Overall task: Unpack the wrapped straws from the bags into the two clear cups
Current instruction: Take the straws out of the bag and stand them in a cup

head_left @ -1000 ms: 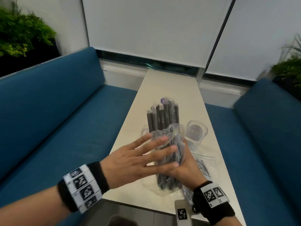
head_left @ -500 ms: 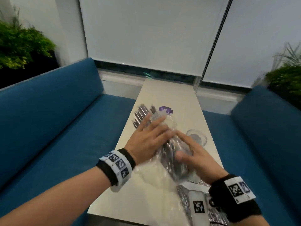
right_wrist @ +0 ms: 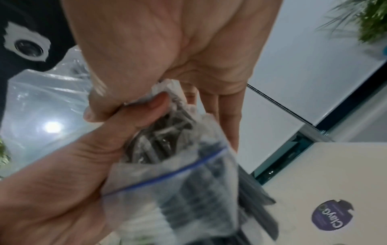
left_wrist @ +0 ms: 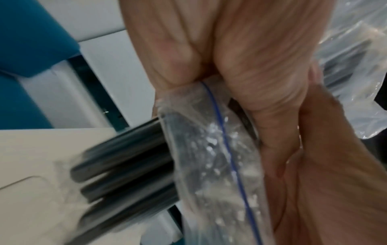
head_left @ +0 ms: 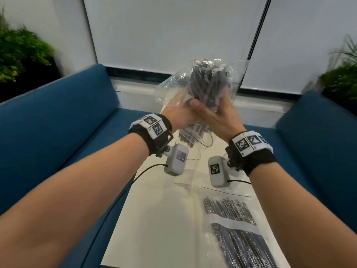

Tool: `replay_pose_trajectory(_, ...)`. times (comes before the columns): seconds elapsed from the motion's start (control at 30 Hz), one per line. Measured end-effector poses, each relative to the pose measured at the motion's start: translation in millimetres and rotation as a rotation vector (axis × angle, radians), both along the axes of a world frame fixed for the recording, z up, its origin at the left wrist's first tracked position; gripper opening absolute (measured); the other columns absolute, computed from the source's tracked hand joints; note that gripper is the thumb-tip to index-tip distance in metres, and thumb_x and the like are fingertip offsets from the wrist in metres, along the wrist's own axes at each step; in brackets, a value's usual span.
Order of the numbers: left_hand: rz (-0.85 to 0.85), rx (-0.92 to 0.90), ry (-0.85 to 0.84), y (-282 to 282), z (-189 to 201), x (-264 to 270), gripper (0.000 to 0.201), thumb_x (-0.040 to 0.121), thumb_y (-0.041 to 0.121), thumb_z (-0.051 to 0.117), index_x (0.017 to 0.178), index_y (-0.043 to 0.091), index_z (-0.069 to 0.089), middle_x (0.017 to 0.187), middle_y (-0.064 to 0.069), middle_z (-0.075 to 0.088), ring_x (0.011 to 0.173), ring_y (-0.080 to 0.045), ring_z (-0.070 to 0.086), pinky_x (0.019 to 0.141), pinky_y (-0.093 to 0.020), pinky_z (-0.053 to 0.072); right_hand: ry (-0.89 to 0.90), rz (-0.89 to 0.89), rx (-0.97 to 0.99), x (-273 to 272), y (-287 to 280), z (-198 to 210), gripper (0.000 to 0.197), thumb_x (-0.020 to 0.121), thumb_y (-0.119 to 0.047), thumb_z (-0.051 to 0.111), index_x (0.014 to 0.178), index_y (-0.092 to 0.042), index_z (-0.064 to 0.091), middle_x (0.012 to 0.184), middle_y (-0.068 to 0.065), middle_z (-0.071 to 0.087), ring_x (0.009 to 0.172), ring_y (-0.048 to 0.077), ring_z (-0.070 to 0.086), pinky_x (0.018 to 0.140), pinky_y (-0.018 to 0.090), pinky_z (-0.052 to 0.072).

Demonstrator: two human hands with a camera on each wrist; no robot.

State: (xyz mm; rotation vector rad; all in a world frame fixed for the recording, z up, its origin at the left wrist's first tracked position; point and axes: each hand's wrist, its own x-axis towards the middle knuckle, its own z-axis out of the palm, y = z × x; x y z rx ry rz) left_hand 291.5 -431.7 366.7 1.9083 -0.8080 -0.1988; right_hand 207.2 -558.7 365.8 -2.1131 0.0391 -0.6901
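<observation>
Both hands hold a clear zip bag [head_left: 208, 80] of dark wrapped straws up over the table, its mouth pointing down. My left hand [head_left: 179, 113] grips the bag's neck from the left, and my right hand [head_left: 218, 115] grips it from the right. Several straws [head_left: 191, 134] stick out below the hands. In the left wrist view the straws [left_wrist: 125, 157] poke out past the blue zip line of the bag [left_wrist: 209, 149]. In the right wrist view my right hand [right_wrist: 167, 49] pinches the bag [right_wrist: 178, 190] against the left thumb. The clear cups are hidden.
A second bag of wrapped straws [head_left: 235, 229] lies on the cream table [head_left: 164, 219] at the near right. A purple sticker [right_wrist: 331, 217] is on the tabletop. Blue benches [head_left: 58, 132] flank the table, with plants in both far corners.
The hands were pressing on the bag as it lay on the table. They now grip it and have lifted it upright, mouth down, with straws sticking out below.
</observation>
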Motion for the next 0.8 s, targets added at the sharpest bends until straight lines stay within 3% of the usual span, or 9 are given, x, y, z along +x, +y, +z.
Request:
replay_pose_trajectory(0.1,-0.006,0.024,-0.031,-13.6,-22.0,23.0,0.055,0.088,0.023,0.077,0.139,0.018,0.055,0.104,0.016,0.067,0.084,0.002,0.065,0.079,-0.015,0.056,0.028,-0.007,-0.05,19.3,-9.3,-13.4,0.073,0.093,-0.045,0.071,0.149,-0.017,0.034,0.118,-0.009,0.064,0.09,-0.012,0.06,0.071,0.006,0.054)
replay_pose_trajectory(0.27,0.02,0.084,0.081,-32.6,-56.2,40.7,0.051,0.088,0.042,0.073,0.13,0.017,0.06,0.12,-0.008,0.075,0.112,-0.022,0.071,0.108,-0.042,0.05,0.115,-0.023,-0.038,43.9,-22.6,-46.9,0.065,0.084,-0.063,0.071,0.13,-0.032,0.038,0.116,-0.005,0.066,0.099,0.019,0.073,0.085,0.044,0.065)
replay_pose_trajectory(0.33,0.042,0.103,0.126,-36.0,-67.4,50.3,0.025,0.093,0.036,0.07,0.116,0.03,0.062,0.11,0.002,0.073,0.1,-0.007,0.07,0.099,-0.023,0.052,0.112,-0.039,-0.017,49.8,-28.0,-56.8,0.066,0.081,-0.068,0.07,0.127,-0.035,0.037,0.117,-0.004,0.067,0.101,0.019,0.073,0.088,0.045,0.064)
replay_pose_trajectory(0.43,0.048,-0.044,0.23,-34.5,-90.4,66.2,0.044,0.083,0.014,0.08,0.112,0.036,0.055,0.097,0.021,0.06,0.069,0.025,0.058,0.063,-0.001,0.048,0.15,-0.048,0.021,56.1,-29.2,-67.9,0.063,0.086,-0.059,0.073,0.131,-0.03,0.04,0.121,-0.002,0.068,0.101,0.019,0.072,0.091,0.045,0.063)
replay_pose_trajectory(0.53,0.067,-0.094,0.268,-28.4,-104.7,62.1,0.048,0.085,0.004,0.079,0.108,0.037,0.054,0.101,0.022,0.06,0.075,0.021,0.058,0.059,0.002,0.046,0.206,-0.027,0.064,59.2,-27.0,-81.4,0.061,0.086,-0.057,0.074,0.131,-0.033,0.041,0.129,0.001,0.07,0.106,0.02,0.072,0.094,0.043,0.062)
replay_pose_trajectory(0.6,0.071,-0.095,0.288,-26.3,-113.5,60.4,0.049,0.083,0.01,0.082,0.115,0.035,0.054,0.109,0.016,0.065,0.085,0.011,0.063,0.067,-0.002,0.052,0.274,-0.014,0.102,60.6,-26.3,-90.8,0.058,0.088,-0.053,0.074,0.13,-0.033,0.041,0.126,0.001,0.07,0.103,0.019,0.072,0.089,0.034,0.062)
replay_pose_trajectory(0.67,0.031,-0.06,0.285,-25.0,-121.6,57.2,0.062,0.08,0.025,0.086,0.129,0.028,0.048,0.115,0.01,0.07,0.094,-0.005,0.073,0.085,-0.022,0.062,0.385,-0.023,0.113,60.0,-27.4,-95.0,0.058,0.09,-0.054,0.072,0.131,-0.028,0.041,0.116,-0.001,0.068,0.101,0.02,0.071,0.079,0.022,0.056)
replay_pose_trajectory(0.73,-0.002,0.003,0.257,-20.4,-117.5,51.7,0.069,0.078,0.037,0.087,0.129,0.032,0.041,0.116,0.006,0.069,0.102,-0.014,0.074,0.094,-0.04,0.061,0.456,-0.037,0.083,57.3,-32.3,-95.5,0.066,0.088,-0.059,0.071,0.137,-0.027,0.043,0.113,-0.003,0.066,0.1,0.018,0.068,0.081,0.021,0.05)
replay_pose_trajectory(0.8,-0.031,0.082,0.149,-14.1,-109.0,51.3,0.053,0.082,0.037,0.084,0.119,0.039,0.047,0.112,0.01,0.065,0.106,-0.016,0.07,0.097,-0.041,0.059,0.426,-0.089,0.061,53.2,-36.2,-92.0,0.074,0.084,-0.063,0.074,0.14,-0.025,0.045,0.112,-0.005,0.066,0.098,0.016,0.065,0.086,0.026,0.05)
